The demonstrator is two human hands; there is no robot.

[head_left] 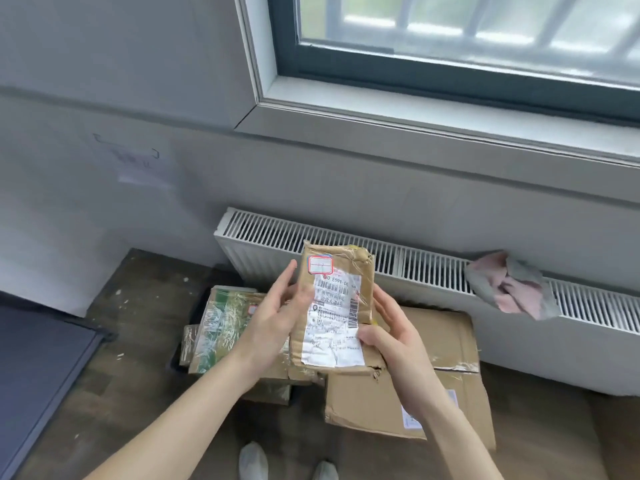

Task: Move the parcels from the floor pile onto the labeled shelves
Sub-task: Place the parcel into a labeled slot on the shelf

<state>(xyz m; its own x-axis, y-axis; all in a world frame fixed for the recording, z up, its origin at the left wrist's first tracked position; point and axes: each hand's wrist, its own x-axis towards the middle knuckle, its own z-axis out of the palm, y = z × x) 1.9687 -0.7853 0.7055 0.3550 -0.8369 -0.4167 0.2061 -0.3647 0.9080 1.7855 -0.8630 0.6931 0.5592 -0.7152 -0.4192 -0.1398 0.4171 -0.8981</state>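
I hold a small, battered brown cardboard parcel point(337, 306) upright in front of me, its white shipping label and a small red-bordered sticker facing me. My right hand point(388, 336) grips its lower right edge, thumb on the label. My left hand point(273, 315) supports its left side with fingers stretched along the edge. Below on the floor lies the pile: a large flat brown box point(415, 386), a green printed parcel wrapped in clear film point(221, 327), and smaller brown parcels partly hidden under my arms. No shelves are in view.
A white radiator point(398, 261) runs along the wall under a window sill, with a pink and grey cloth point(512, 285) draped on it. A dark grey panel point(38, 368) lies at the left. My shoes point(287, 462) stand on the brown floor before the pile.
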